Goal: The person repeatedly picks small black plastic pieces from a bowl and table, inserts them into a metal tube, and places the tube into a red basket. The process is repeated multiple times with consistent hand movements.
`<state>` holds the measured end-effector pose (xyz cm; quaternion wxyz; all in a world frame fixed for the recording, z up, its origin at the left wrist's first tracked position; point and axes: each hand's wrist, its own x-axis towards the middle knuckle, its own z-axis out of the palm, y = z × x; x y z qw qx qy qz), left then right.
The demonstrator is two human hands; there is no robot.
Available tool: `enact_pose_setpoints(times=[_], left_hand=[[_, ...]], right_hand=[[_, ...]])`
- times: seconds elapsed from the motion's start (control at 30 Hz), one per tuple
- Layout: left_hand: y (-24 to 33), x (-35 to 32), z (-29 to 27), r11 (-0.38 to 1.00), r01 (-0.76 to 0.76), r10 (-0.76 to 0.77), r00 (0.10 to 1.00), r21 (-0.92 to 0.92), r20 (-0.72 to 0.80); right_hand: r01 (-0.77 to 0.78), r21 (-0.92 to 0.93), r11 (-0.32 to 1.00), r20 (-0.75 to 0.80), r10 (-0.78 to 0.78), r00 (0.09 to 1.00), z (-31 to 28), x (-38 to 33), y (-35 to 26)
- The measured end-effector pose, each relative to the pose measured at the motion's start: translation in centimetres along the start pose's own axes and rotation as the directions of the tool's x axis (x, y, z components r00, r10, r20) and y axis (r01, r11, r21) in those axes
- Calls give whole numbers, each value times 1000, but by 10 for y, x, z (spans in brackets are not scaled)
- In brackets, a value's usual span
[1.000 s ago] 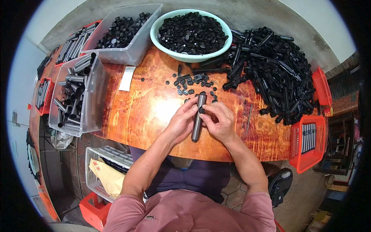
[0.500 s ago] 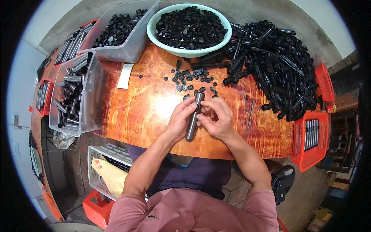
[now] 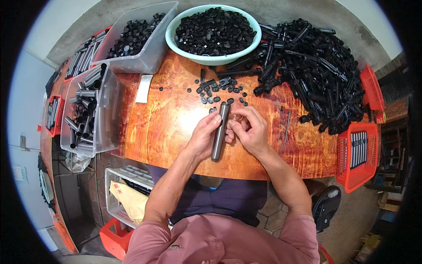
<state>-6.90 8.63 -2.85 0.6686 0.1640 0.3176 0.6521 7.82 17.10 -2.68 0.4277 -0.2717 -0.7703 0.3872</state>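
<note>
A dark metal tube [image 3: 219, 131] was held above the orange wooden table [image 3: 167, 127], near the table's six o'clock edge, with its length running from about twelve to six o'clock. The left hand [image 3: 204, 137] was curled around the tube from the nine o'clock side, its fingers closed on the middle of it. The right hand [image 3: 248, 128] was set against the tube from the three o'clock side, its fingers bent and pinched together near the tube's upper part; whether something small was gripped between those fingertips could not be told.

Just beyond the tube's far end, toward twelve o'clock, small black caps [image 3: 217, 88] were scattered loose on the table. Farther out at twelve o'clock a pale green bowl [image 3: 206, 58] was filled with more black pieces. A large heap of black tubular parts [image 3: 316, 66] was piled at two o'clock. At ten o'clock a clear plastic bin [image 3: 149, 57] of black pieces was placed, and at nine o'clock a second clear bin [image 3: 107, 119] was loaded with grey metal tubes. A red basket [image 3: 358, 152] was seen at three o'clock, off the table's edge.
</note>
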Motion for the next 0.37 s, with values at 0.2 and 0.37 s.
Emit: enact_pose_setpoints(times=[0.2, 0.37], left_hand=[[-6, 1, -8, 998, -15, 13, 999, 59, 32], [-5, -1, -8, 994, -32, 32, 999, 103, 6]], right_hand=[[-42, 59, 997, 24, 41, 999, 0, 0, 2], [-91, 79, 993, 42, 87, 995, -2, -1, 0]])
